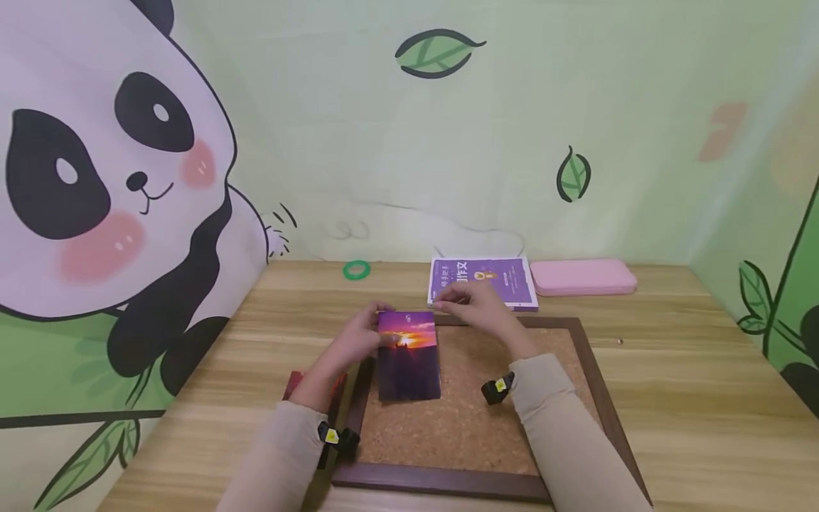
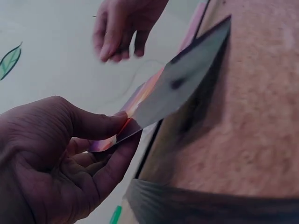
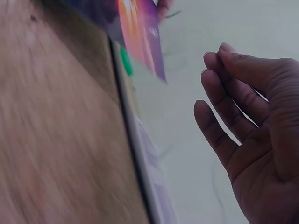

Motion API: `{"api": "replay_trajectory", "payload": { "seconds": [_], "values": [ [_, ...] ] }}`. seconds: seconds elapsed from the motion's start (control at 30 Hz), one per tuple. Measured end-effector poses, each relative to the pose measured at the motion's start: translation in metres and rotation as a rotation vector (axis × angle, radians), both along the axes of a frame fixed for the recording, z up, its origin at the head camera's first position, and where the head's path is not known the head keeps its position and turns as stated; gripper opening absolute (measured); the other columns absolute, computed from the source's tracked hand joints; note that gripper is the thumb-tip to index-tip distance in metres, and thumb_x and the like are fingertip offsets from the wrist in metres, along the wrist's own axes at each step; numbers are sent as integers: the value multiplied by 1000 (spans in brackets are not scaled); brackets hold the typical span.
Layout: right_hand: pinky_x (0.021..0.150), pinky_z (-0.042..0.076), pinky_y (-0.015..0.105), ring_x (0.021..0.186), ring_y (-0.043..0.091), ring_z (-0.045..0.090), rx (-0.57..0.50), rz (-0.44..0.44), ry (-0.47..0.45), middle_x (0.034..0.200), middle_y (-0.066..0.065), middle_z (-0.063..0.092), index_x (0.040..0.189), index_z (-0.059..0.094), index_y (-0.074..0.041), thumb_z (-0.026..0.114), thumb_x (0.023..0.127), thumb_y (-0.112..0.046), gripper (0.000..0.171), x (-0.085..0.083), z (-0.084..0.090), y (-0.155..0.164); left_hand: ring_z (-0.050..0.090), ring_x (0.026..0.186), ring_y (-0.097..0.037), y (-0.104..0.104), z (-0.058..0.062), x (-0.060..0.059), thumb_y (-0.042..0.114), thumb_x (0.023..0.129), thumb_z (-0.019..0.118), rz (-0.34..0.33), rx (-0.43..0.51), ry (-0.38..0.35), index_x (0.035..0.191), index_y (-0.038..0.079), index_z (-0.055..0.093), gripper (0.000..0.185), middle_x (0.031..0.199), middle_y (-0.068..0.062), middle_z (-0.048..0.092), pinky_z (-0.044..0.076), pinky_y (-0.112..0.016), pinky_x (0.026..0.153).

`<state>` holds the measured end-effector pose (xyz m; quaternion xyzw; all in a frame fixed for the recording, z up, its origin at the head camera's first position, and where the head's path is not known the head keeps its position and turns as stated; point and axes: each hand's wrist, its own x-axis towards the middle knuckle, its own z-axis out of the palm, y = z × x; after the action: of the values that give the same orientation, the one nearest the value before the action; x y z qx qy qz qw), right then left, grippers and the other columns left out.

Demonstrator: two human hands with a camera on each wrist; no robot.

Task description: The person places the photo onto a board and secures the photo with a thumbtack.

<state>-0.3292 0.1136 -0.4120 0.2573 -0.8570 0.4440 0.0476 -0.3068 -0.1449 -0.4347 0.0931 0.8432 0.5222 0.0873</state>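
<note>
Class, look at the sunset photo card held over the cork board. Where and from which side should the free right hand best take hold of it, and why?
Probably at the top right corner of the thin sunset photo card, coming from the right. The left hand pinches its upper left edge, so the right side is free. The open right hand hovers just beyond that corner, above the wood-framed cork board. A thumb-and-finger pinch suits a flat card.

Both arms wore long beige sleeves (image 1: 550, 419). A small black device with a yellow mark (image 1: 498, 388) sat strapped at each wrist.

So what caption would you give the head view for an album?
Left hand pinches a sunset photo card over a cork board; right hand hovers open nearby.
</note>
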Motion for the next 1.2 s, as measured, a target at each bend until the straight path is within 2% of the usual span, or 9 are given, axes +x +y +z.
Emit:
{"api": "replay_trajectory", "payload": {
  "seconds": [0.2, 0.37, 0.5, 0.6, 0.77, 1.03, 1.2],
  "values": [
    [81, 53, 31, 84, 13, 66, -37, 37, -66, 92, 3, 74, 99, 73, -15, 70, 89, -22, 12, -2, -16, -27, 60, 74, -20, 7, -9, -3, 12, 78, 77, -55, -100, 55, 130, 7, 52, 58, 106, -16, 64, 49, -32, 52],
    [81, 51, 30, 85, 15, 65, -22, 54, -176, 91, 5, 73, 97, 72, -15, 67, 91, -21, 10, 3, -32, -30, 60, 83, -18, 11, -16, -4, 20, 76, 80, -123, -292, 141, 126, 10, 56, 56, 105, -9, 66, 51, -31, 66],
    [82, 49, 30, 84, 14, 63, 19, 81, -170, 90, 5, 73, 95, 72, -12, 65, 92, -17, 9, 1, -40, -28, 59, 90, -18, 10, -18, -5, 22, 73, 82, -162, -391, 193, 120, 10, 60, 53, 107, -7, 68, 49, -36, 81],
    [83, 48, 30, 84, 12, 62, 62, 98, -141, 90, 1, 72, 94, 72, -14, 65, 92, -18, 8, -5, -46, -26, 60, 92, -17, 9, -18, -7, 27, 73, 83, -173, -409, 195, 119, 11, 61, 54, 109, -6, 68, 49, -39, 86],
    [82, 48, 30, 84, 11, 61, 92, 134, -114, 90, -1, 73, 96, 73, -14, 67, 91, -18, 9, -12, -52, -28, 59, 87, -15, 8, -18, -9, 33, 72, 84, -176, -424, 196, 116, 12, 62, 54, 105, -4, 69, 49, -35, 82],
    [86, 46, 34, 87, 11, 60, 146, 107, -177, 92, -4, 72, 97, 72, -19, 67, 91, -24, 9, -8, -53, -34, 58, 88, -16, 6, -19, -10, 32, 71, 85, -197, -432, 206, 113, 12, 65, 50, 106, -4, 68, 49, -35, 82],
    [86, 45, 34, 88, 12, 59, 159, 117, -167, 91, -4, 71, 95, 73, -19, 67, 91, -23, 8, -7, -51, -33, 58, 88, -16, 6, -18, -10, 34, 71, 85, -190, -431, 193, 113, 11, 65, 52, 105, -4, 68, 49, -35, 80]
  ]
}}
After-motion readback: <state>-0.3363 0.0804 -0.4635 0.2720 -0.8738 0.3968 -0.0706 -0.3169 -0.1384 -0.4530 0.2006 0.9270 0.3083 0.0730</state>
